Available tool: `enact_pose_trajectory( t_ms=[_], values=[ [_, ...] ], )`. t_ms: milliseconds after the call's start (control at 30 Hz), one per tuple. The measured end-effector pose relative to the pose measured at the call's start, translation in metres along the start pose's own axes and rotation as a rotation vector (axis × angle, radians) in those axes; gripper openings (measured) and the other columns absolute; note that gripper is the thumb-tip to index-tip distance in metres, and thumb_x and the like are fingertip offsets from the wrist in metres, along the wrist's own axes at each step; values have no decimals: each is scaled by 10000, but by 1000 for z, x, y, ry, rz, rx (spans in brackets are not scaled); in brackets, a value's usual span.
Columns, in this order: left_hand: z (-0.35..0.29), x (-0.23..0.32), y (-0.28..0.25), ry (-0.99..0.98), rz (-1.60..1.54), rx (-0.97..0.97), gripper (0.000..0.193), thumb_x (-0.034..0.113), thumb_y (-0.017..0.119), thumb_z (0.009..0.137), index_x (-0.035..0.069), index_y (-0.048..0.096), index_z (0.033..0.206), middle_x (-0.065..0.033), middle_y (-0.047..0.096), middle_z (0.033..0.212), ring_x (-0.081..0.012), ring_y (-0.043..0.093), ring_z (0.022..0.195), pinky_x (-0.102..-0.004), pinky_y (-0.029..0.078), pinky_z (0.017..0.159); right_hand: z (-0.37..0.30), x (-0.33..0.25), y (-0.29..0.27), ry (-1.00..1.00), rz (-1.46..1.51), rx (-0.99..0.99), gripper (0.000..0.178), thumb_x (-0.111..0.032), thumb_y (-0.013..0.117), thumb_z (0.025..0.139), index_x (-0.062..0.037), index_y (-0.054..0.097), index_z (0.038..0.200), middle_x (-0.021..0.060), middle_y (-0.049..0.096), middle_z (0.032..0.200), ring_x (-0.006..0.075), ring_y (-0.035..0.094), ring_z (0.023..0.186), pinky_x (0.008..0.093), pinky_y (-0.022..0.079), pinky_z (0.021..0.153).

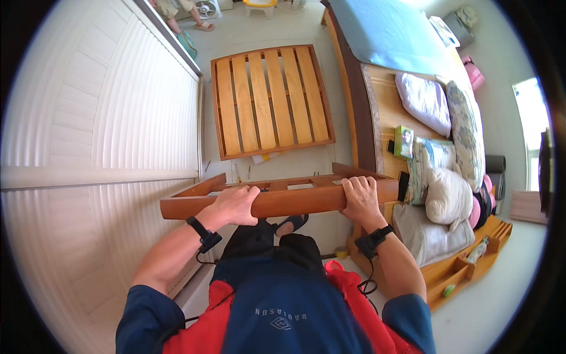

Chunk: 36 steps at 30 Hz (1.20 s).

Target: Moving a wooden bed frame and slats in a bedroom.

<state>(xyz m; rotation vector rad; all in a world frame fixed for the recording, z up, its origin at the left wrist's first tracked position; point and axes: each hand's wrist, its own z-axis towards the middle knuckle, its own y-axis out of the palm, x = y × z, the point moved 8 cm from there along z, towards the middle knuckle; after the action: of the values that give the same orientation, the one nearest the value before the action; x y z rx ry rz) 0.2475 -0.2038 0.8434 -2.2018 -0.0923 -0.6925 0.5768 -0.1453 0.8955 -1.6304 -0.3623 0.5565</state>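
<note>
Both my hands grip the thick rail of a reddish-brown wooden frame (pixel 298 202), which stands upright before my legs. My left hand (pixel 234 204) is wrapped over the rail left of its middle. My right hand (pixel 361 199) grips it nearer the right end, with the fingers curled over the top. Shorter wooden pieces reach away from the rail at both ends; its lower part is mostly hidden. Beyond it on the floor lies a slatted wooden base (pixel 254 97), light slats inside a darker border, apart from the frame.
White louvred doors (pixel 106 124) line the left side. A bed (pixel 386 109) on the right carries pillows (pixel 424 103), a blue cover (pixel 389 29) and a green box (pixel 404 141). Its wooden shelf (pixel 460 280) is nearer me. Another person's legs (pixel 177 15) show at far left.
</note>
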Motion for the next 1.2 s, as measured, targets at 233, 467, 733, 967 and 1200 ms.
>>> enact_pose_trajectory(
  t_ms=[233, 467, 733, 967, 1200],
  values=[
    [-18, 83, -42, 220, 240, -181, 670, 400, 826, 694, 24, 648, 1220, -182, 745, 1034, -393, 750, 992, -511, 623, 818, -123, -19, -43, 241, 120, 6, 618, -240, 898, 655, -105, 645, 1203, 98, 676, 1071, 322, 643, 1078, 472, 445, 1005],
    [-20, 162, -56, 510, 430, -336, 584, 358, 816, 707, 33, 636, 1157, -173, 718, 971, -404, 737, 946, -518, 612, 782, -231, -75, -55, 579, 170, 31, 656, -264, 924, 612, -93, 660, 1187, 118, 687, 1051, 352, 659, 1035, 486, 475, 940],
    [-3, 260, -16, 897, 662, -416, 507, 289, 851, 680, 67, 580, 1046, -142, 650, 860, -378, 701, 831, -495, 561, 743, -347, -148, -21, 948, 273, 165, 708, -256, 930, 624, -79, 657, 1253, 109, 682, 1061, 320, 648, 994, 451, 462, 886],
    [31, 340, 43, 1119, 811, -544, 517, 235, 872, 636, 83, 598, 1048, -116, 643, 866, -362, 694, 845, -465, 544, 750, -399, -177, 19, 1065, 530, 166, 783, -275, 963, 624, -61, 619, 1295, 99, 648, 1011, 309, 655, 955, 434, 469, 805],
    [71, 363, 77, 1267, 893, -632, 514, 225, 874, 680, 66, 638, 1108, -117, 665, 914, -348, 704, 904, -451, 542, 799, -401, -185, 44, 1261, 543, 260, 751, -270, 959, 622, -61, 620, 1258, 98, 640, 994, 305, 653, 929, 437, 471, 763]
  ],
)
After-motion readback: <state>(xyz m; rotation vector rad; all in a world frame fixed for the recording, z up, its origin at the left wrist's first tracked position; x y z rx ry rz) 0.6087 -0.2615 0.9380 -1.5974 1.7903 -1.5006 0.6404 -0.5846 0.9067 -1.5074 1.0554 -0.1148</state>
